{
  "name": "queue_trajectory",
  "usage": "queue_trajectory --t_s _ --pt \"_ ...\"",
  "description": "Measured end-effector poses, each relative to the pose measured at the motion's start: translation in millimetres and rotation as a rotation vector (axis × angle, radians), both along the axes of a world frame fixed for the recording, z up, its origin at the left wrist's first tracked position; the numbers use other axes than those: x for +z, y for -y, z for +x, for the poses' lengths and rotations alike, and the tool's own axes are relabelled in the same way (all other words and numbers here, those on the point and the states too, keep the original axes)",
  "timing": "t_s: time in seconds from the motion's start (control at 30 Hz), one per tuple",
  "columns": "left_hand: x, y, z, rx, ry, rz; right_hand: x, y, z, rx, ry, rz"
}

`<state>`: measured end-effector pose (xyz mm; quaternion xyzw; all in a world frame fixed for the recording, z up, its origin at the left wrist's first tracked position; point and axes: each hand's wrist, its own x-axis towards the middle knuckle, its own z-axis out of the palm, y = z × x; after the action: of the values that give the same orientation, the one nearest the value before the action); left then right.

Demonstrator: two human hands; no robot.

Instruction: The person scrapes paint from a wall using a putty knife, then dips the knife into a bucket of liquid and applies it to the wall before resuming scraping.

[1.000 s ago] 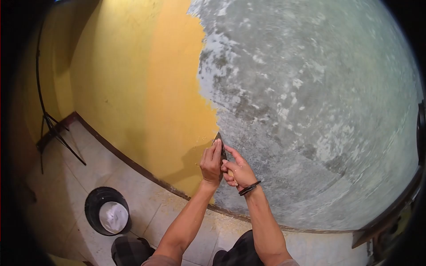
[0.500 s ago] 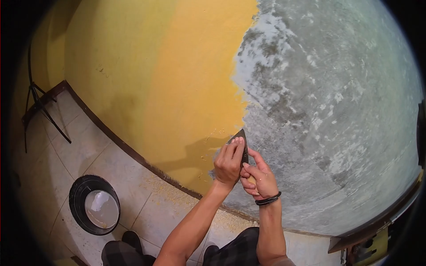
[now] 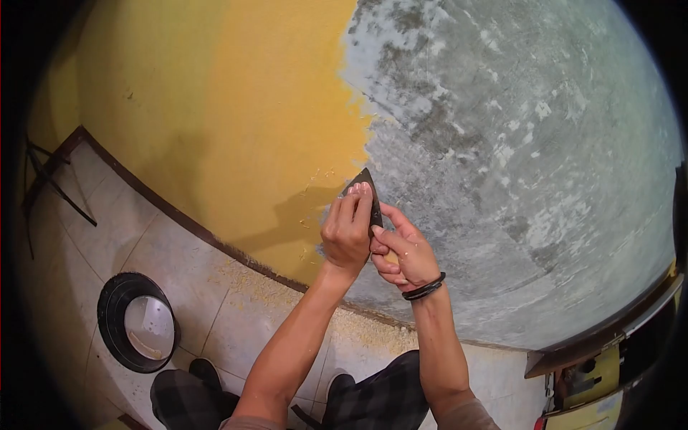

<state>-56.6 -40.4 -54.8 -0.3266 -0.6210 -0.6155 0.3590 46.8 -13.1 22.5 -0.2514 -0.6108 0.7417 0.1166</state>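
My right hand [image 3: 410, 251] is closed around the pale handle of a scraper [image 3: 368, 175] with a dark, pointed metal blade. Fingertips of my left hand [image 3: 347, 228] press flat together on the blade; its thumb is hidden. The blade's tip points up along the wall, at the ragged border between yellow paint [image 3: 272, 107] and bare grey plaster [image 3: 473, 236]. Small curled paint flakes cling to the yellow side, left of the blade. A black band circles my right wrist.
A black bucket [image 3: 115, 322] holding greyish liquid stands on the tiled floor at lower left. Paint scrapings [image 3: 365, 330] lie along the brown baseboard [image 3: 208, 240]. A black metal stand [image 3: 54, 179] is at far left. Objects on a yellowish surface [image 3: 591, 383] sit lower right.
The whole view has shifted, so wall, bucket and hands appear further up and left. Both hands keep the same hold on the scraper, which has barely moved against the paint border.
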Motion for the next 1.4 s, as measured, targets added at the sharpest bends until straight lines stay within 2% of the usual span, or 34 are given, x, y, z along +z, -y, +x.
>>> queue_trajectory --t_s 0.17,0.23,0.27,0.37,0.47,0.53,0.63,0.77,0.9,0.97,1.07,1.4 --pt "-4.6 -1.6 -8.3 0.003 0.004 0.016 1.3 -1.8 -10.2 0.007 -0.018 -0.005" --pt "-2.8 6.1 -32.5 0.165 0.009 0.016 -4.4 4.1 -32.1 -0.015 -0.042 -0.055" --pt "-0.7 15.5 -35.9 0.074 0.065 0.028 -4.6 9.4 -40.4 0.013 -0.031 -0.031" --pt "-10.3 10.9 -33.1 0.048 0.024 0.004 -5.7 10.7 -35.6 0.057 -0.025 0.003" --pt "-16.9 0.3 -10.5 0.001 0.012 0.000 -7.1 12.4 -9.7 -0.092 0.006 0.003" --pt "-15.2 1.6 -4.4 -0.065 0.035 -0.038 -3.5 11.0 -11.3 -0.089 0.030 0.001" --pt "-10.2 2.4 -10.7 -0.022 0.008 0.049 -0.1 9.2 -16.7 -0.090 0.056 0.001" --pt "-9.3 -1.0 -0.6 -0.055 0.044 0.040 -2.2 3.6 -7.7 -0.066 0.040 -0.024" --pt "-10.6 0.4 -24.1 0.093 -0.027 0.026 -0.1 3.1 -26.2 -0.046 0.016 -0.053" --pt "-7.2 12.6 -21.5 0.041 0.039 -0.044 -1.3 10.4 -36.0 0.000 0.028 -0.004" --pt "-12.8 14.0 -13.7 -0.110 0.056 -0.065 -6.6 21.1 -11.8 -0.066 0.037 -0.005" --pt "-7.8 -1.2 -5.2 -0.038 0.051 0.099 1.9 18.5 -11.3 -0.116 0.042 0.053"
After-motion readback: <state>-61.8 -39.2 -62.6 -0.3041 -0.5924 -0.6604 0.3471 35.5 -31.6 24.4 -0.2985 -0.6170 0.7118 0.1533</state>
